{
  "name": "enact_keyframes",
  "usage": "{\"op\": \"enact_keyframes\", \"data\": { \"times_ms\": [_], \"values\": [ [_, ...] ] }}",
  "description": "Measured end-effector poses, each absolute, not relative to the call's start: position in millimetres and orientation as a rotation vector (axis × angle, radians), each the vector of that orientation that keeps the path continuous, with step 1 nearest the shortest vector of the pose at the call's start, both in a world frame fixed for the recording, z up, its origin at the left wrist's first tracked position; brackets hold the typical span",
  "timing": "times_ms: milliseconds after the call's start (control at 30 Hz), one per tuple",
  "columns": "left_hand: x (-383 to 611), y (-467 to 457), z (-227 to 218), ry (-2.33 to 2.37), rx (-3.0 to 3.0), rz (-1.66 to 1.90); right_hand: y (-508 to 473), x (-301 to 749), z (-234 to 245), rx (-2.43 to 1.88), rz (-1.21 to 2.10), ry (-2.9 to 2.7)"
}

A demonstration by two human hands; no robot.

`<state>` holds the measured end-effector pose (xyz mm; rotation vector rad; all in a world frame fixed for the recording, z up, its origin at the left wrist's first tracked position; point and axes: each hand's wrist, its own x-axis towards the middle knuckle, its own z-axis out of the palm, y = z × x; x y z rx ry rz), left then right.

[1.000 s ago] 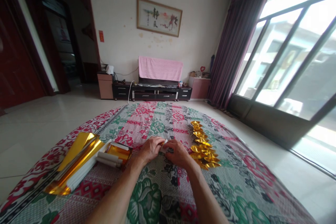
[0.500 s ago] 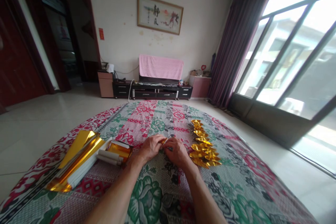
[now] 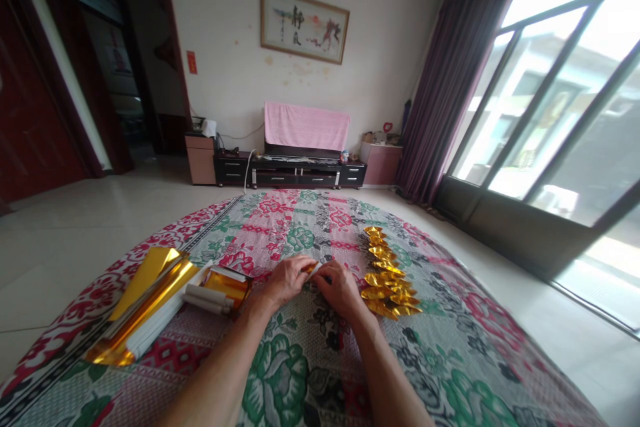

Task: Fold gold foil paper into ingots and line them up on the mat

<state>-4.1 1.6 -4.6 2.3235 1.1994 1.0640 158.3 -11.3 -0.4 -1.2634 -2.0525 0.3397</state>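
My left hand [image 3: 291, 278] and my right hand [image 3: 338, 285] meet over the middle of the flowered cloth. Between their fingertips is a small piece of gold foil paper [image 3: 314, 269] with a white underside, mostly hidden by the fingers. Both hands are closed on it. To the right lies a column of folded gold paper ingots [image 3: 384, 273], pointed at their ends. On the left are a stack of gold foil sheets [image 3: 155, 310], curling at the edges, and a smaller pile with white rolled papers [image 3: 207, 297] on top.
The patterned cloth [image 3: 285, 373] covers the rounded surface before me. Beyond it stand a low black cabinet [image 3: 300, 177] and a screen draped with a pink towel [image 3: 306, 124]. A purple curtain [image 3: 440, 80] and glazed doors [image 3: 545, 113] are on the right.
The fingers have shifted slightly on the foil paper, and more of its white side shows between them. The ingots and paper stacks stay in place.
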Motion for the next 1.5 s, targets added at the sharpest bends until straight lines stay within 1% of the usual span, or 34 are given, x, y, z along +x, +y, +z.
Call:
{"op": "enact_keyframes", "data": {
  "times_ms": [267, 533, 867, 1500],
  "values": [
    [-3.8, 3.0, -5.9, 1.203, 2.335, 1.062, -6.0, 151.8, -6.7, -1.397, 0.258, -1.999],
    [-3.9, 1.5, -4.5, 1.2, 2.292, 1.066, -6.6, 150.7, -5.0, -1.447, 0.293, -1.967],
    [-3.8, 2.9, -7.4, 1.261, 2.323, 1.074, -7.4, 149.8, -1.2, -1.469, 0.299, -1.962],
    [-9.0, 6.6, -11.4, 1.173, 2.284, 1.024, -6.4, 148.8, -5.9, -1.448, 0.219, -1.961]
  ]
}}
